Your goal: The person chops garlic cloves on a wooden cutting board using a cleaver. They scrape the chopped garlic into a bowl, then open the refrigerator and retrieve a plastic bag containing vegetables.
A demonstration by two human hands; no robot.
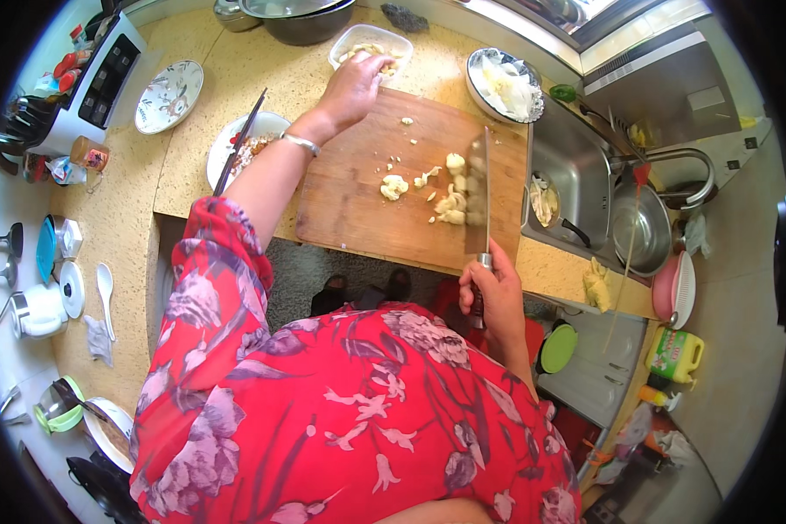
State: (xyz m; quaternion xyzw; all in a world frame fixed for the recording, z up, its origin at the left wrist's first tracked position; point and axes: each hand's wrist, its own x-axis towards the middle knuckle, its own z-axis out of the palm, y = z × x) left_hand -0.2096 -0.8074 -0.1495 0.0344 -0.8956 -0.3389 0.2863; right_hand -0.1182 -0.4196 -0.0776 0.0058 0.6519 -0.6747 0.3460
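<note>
My right hand (pixel 494 288) grips the dark handle of a kitchen cleaver (pixel 478 196), its blade upright over the right side of a wooden cutting board (pixel 354 196). Left of the blade lie crushed garlic cloves (pixel 452 208), and another flattened clove (pixel 393 187) sits further left among small crumbs. My left hand (pixel 357 85) reaches past the board's far edge, its fingers over a clear plastic container (pixel 403 44). Pale peeled cloves (pixel 367 50) lie in that container. The fingertips are partly hidden, so whether they pinch a clove is unclear.
A bowl of sliced white vegetable (pixel 507 85) stands behind the board, near the steel sink (pixel 576 150). Left of the board, chopsticks (pixel 242 141) rest across a bowl of chopped seasonings (pixel 219 147). A patterned bowl (pixel 169 97) and a dark pot (pixel 308 23) stand beyond.
</note>
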